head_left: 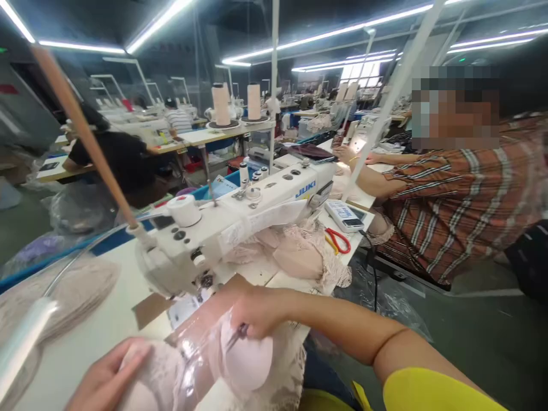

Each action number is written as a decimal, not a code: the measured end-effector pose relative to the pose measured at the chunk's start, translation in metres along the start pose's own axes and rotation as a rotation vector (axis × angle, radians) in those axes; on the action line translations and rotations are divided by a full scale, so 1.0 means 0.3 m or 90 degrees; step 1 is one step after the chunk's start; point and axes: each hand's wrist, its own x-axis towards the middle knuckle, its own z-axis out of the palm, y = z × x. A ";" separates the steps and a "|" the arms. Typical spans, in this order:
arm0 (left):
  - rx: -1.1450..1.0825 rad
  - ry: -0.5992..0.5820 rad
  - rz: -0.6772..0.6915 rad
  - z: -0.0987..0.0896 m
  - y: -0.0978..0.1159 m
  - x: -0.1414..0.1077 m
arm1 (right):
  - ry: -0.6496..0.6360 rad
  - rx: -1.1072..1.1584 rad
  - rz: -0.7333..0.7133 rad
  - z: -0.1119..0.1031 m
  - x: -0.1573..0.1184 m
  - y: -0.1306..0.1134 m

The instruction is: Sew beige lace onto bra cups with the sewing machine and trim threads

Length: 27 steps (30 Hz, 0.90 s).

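My left hand [113,374], at the lower left, is closed on the edge of a pale pink lace cup [158,368]. My right hand [257,311] is closed around a small dark metal tool [240,334], perhaps snips, held over a second smooth pink cup [250,362]. Lace trim hangs below this cup. Both hands are in front of a white sewing machine [240,214], near its needle area. Shiny clear plastic [192,357] shows between the two cups.
Stacked lace pieces [81,291] lie left on the table, near a blurred lamp [29,337]. More pink lace pieces [299,257], red-handled scissors [339,241] and a control box [345,216] are to the right. A person in a striped shirt [466,194] sits at the right.
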 end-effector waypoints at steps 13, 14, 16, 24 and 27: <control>-0.254 -0.048 0.074 0.046 -0.003 -0.027 | 0.176 0.461 0.099 0.078 0.206 -0.043; -0.255 -0.051 0.075 0.042 -0.004 -0.029 | 0.162 0.444 0.079 0.084 0.219 -0.051; -0.241 -0.052 0.083 0.031 -0.004 -0.031 | 0.141 0.420 0.064 0.097 0.238 -0.065; 0.117 0.014 0.279 0.036 0.016 -0.051 | 0.139 0.446 0.066 0.124 0.232 -0.078; 0.134 -0.018 0.309 0.059 0.028 -0.051 | 0.125 0.462 0.055 0.122 0.225 -0.078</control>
